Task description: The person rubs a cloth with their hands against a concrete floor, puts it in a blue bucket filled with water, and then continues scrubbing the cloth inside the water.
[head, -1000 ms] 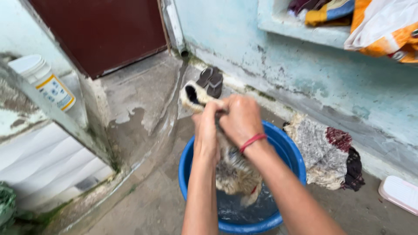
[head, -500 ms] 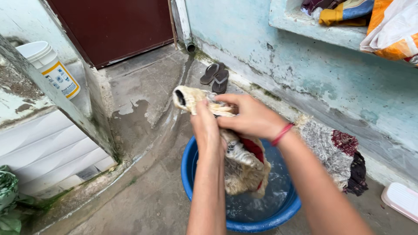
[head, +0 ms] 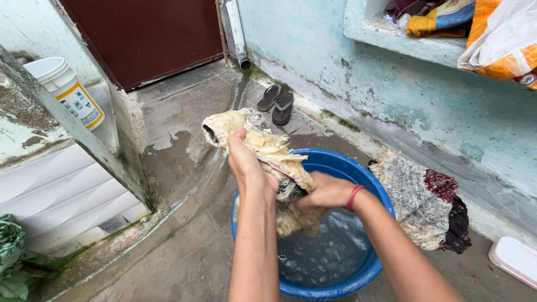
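Head camera looks down along two bare forearms to a round blue basin on a wet concrete floor, partly filled with soapy water. Over its near left rim the left hand is clenched around the upper part of a wet cream-coloured shaggy cloth, lifting it above the water; one end of the cloth sticks out past the fingers to the left and shows a dark patch. The right hand, with a red band at the wrist, is closed on the lower part of the same cloth just above the water, and the cloth's tail hangs down into the basin between the two hands.

Just right of the basin, touching its rim, lies a heap of wrung washing in grey, cream and dark red. At the right edge sits a pale pink flat object; I cannot tell what it is. Green plastic shows at the lower left.

Farther back, a pair of dark sandals lies near the foot of a peeling pale blue wall. A white tub with a yellow label stands on a ledge at the left, beside a dark red door. A drainpipe runs down next to the door. On a shelf at upper right lie folded clothes and an orange and white bag.
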